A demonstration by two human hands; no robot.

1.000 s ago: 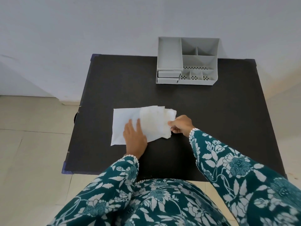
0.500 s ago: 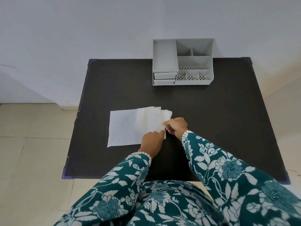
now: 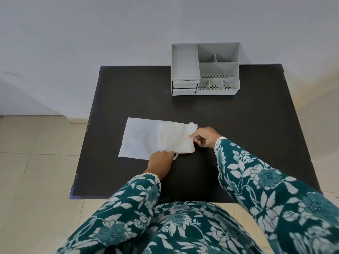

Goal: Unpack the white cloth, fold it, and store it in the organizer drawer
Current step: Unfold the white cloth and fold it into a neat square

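White cloth point(image 3: 175, 138) lay on the dark table point(image 3: 238, 125), near the middle and towards the near-left, partly drawn out of a flat white packet point(image 3: 139, 138) that extended to its left. Your right hand point(image 3: 205, 137) pinched the cloth's right edge between thumb and fingers. Your left hand point(image 3: 160, 163) gripped the near edge where cloth and packet overlapped; which of the two it held could not be determined. The grey organizer point(image 3: 205, 69) stood at the far edge of the table against the wall, well apart from the cloth. Its two drawers point(image 3: 185, 88) sat at the lower left front, both pushed in or nearly so.
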